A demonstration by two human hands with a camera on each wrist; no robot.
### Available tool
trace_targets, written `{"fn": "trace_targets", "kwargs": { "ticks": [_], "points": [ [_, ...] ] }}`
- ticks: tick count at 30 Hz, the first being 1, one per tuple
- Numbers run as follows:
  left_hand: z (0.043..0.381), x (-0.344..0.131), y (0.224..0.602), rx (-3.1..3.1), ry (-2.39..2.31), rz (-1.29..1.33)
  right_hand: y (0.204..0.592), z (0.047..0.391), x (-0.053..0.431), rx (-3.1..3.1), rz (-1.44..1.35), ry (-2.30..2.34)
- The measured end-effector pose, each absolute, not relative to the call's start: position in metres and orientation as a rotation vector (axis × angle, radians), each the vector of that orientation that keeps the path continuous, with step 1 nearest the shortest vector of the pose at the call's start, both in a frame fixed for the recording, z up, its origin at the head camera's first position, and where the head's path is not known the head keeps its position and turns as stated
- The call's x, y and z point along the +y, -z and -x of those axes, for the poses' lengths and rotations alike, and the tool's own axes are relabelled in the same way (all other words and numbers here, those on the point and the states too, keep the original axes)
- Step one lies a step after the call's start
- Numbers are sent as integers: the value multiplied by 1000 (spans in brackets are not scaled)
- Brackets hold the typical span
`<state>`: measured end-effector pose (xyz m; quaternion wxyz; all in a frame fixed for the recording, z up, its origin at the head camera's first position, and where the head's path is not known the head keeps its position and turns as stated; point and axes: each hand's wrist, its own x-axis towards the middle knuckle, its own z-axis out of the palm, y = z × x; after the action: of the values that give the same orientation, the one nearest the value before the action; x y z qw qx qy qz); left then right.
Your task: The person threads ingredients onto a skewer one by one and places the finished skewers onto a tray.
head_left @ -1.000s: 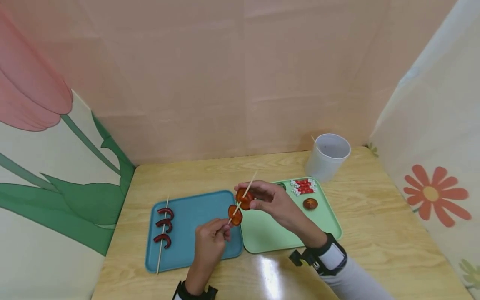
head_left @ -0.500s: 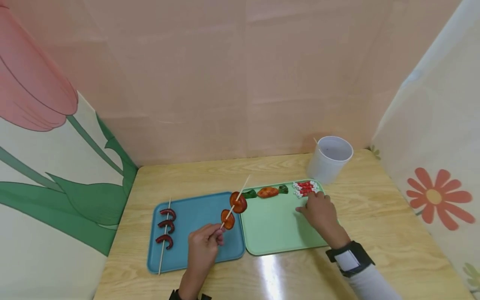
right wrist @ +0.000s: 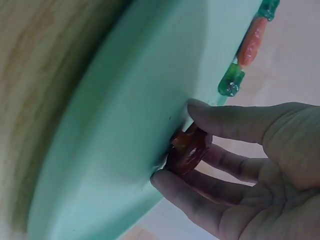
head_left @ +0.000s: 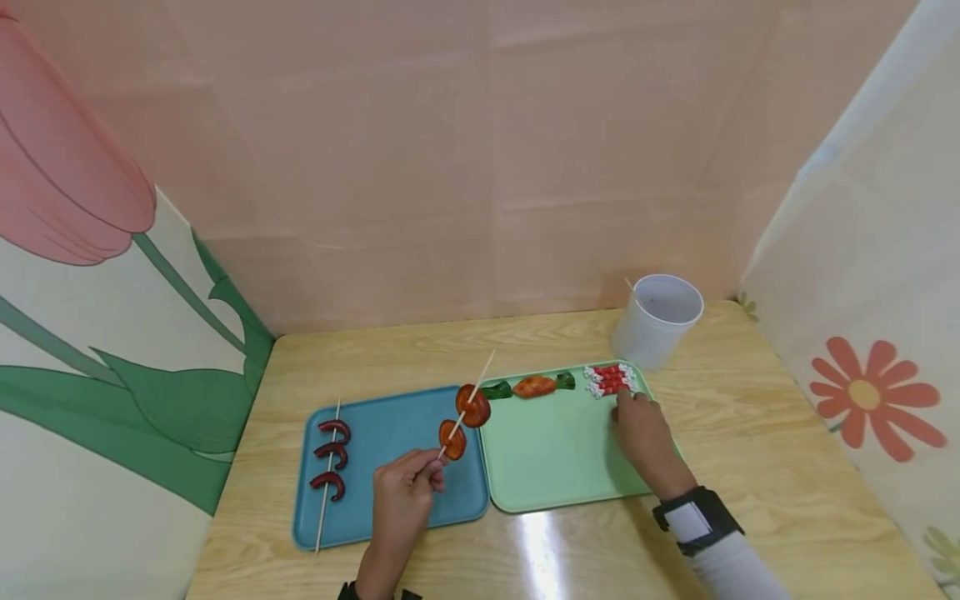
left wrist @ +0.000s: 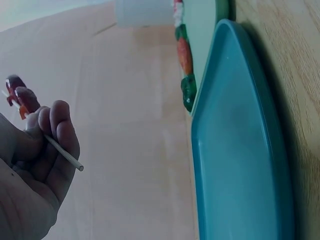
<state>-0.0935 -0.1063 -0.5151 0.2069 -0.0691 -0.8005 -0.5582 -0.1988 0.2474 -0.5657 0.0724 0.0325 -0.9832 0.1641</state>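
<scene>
My left hand point(head_left: 401, 496) pinches the lower end of a wooden skewer point(head_left: 485, 369), held tilted above the blue tray's right side. Two brown-orange toy mushroom caps point(head_left: 473, 406) are threaded on it; the left wrist view shows the skewer's blunt end point(left wrist: 75, 162) poking out past the curled fingers. Over at the green tray point(head_left: 555, 458), my right hand point(head_left: 648, 437) has thumb and fingertips around a shiny brown mushroom point(right wrist: 189, 152) low at the tray surface. From the head view the hand hides that mushroom.
The blue tray point(head_left: 397, 425) bears a skewer with three curved dark red pieces point(head_left: 327, 479). Along the green tray's back lie red-and-white pieces point(head_left: 611, 375), an orange piece point(head_left: 534, 387) and green pieces point(head_left: 566, 381). A white bucket point(head_left: 652, 333) holding a stick stands behind.
My right hand has left the skewered mushrooms and moved right to the loose mushroom, closing its fingers around it. The left hand has shifted slightly left and down with the skewer.
</scene>
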Motion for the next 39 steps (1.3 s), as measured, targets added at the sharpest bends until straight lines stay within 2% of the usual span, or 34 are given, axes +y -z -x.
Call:
{"fn": "trace_targets", "kwargs": {
  "ticks": [8,17,23,31,39],
  "points": [
    [92,-106,515,-2233,1564,189,559,204,246,-2878,-233,-645],
    [92,-100,520,-2215,1606,277,513,206,223,-2749,-266,-1551],
    [91,-95,521,-2246,1603,314,474,194,210,-2435,-532,-2136],
    [91,-93,528,-2299,1550,361,438,184,190,-2102,-813,-2373],
    [89,-91,528,-2308,1521,395,425,178,177,-2043,-861,-2402]
  ]
}}
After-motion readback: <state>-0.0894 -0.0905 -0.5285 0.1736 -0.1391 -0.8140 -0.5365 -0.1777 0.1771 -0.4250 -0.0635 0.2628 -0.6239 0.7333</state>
